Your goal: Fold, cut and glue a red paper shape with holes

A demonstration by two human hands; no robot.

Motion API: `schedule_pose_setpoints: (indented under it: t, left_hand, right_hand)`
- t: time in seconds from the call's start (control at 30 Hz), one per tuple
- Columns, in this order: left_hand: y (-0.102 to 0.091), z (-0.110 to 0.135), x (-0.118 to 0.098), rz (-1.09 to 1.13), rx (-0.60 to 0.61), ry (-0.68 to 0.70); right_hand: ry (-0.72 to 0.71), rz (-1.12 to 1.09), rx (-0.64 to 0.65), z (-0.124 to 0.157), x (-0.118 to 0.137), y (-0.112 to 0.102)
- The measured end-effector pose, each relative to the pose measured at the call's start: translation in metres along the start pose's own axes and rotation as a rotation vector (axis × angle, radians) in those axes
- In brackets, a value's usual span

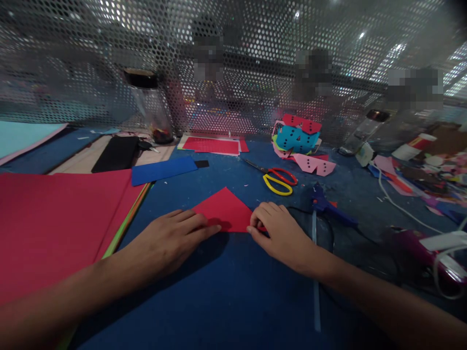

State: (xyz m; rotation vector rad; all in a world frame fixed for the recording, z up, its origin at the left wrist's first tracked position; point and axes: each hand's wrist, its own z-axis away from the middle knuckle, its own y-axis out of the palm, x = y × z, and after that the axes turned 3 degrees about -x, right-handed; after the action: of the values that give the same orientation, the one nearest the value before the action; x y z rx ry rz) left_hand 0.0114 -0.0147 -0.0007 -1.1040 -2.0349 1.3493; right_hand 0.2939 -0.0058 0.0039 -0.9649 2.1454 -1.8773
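Observation:
A red sheet of paper (226,209), folded to a triangle with its point facing away from me, lies on the blue tabletop. My left hand (178,233) covers its left corner, fingers bent over the paper and thumb along the near edge. At the right corner, my right hand (272,226) pinches the paper between thumb and curled fingers. Both outer corners are hidden under my hands. Beyond the paper lie scissors (277,182) with one red and one yellow handle. To the right of my right hand is a blue glue gun (332,206) with a cord.
Large red sheets (54,218) are stacked at left, near a blue strip (164,170) and a black phone-like object (116,153). Cut paper masks (299,138) and two jars stand before the perforated metal screen (237,87). A clear glue stick (316,301), cords and paper scraps (434,180) lie right.

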Motion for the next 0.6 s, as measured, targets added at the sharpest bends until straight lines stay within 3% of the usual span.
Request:
schedule_pose_setpoints:
  t: [0.1, 0.37, 0.6]
  left_hand:
    - [0.0012, 0.0015, 0.0008, -0.031, 0.099, 0.026]
    - [0.0045, 0.0047, 0.0023, -0.079, 0.169, 0.017]
    - [0.0061, 0.0045, 0.0025, -0.08, 0.135, 0.027]
  right_hand:
    - [0.005, -0.002, 0.002, -0.0001, 0.0, 0.0]
    - [0.011, 0.003, 0.009, -0.0003, 0.0013, -0.001]
    - [0.01, 0.014, -0.004, 0.001, -0.0005, -0.0006]
